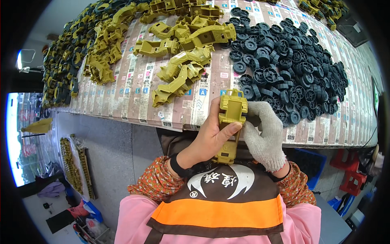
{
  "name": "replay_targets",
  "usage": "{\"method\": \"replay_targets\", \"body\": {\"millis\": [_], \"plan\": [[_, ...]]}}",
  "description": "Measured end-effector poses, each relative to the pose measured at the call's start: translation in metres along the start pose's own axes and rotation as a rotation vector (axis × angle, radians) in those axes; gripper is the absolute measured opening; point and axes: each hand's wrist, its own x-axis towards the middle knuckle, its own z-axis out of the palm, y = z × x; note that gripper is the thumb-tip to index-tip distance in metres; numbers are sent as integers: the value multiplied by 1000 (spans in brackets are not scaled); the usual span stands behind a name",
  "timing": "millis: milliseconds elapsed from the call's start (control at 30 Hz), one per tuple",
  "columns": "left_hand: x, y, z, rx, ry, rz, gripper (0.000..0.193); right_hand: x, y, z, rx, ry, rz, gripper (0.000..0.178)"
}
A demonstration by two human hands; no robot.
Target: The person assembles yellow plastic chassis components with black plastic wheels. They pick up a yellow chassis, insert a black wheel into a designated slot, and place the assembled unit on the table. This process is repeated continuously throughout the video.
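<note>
Upright in front of my apron, a mustard-yellow plastic toy vehicle body (233,109) is held in my left hand (207,136), bare, its thumb across the body's face. My right hand (266,136) wears a pale knitted glove. Its fingers are bent and pressed against the body's upper right side. A dark edge shows between glove and body there, but the fingers hide most of it. Beyond my right hand lies a heap of black toy wheels (296,93). Several loose yellow vehicle bodies (178,87) lie on the table beyond my left hand.
The table (122,97) is covered with printed sheets, its front edge just beyond my hands. More yellow bodies (99,67) lie to the left, beside a large pile of yellow-and-black pieces (61,77). A dark bin (352,30) stands far right; red stools (349,177) are below the table.
</note>
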Motion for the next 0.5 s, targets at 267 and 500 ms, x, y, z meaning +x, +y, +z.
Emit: {"method": "replay_targets", "body": {"millis": [267,500], "plan": [[-2,-5,2,-197,-7,-60,71,-4,-9,2,512,95,314,38],[-4,-5,5,-258,-8,-109,67,-20,-6,-4,-94,-56,-77,62]]}}
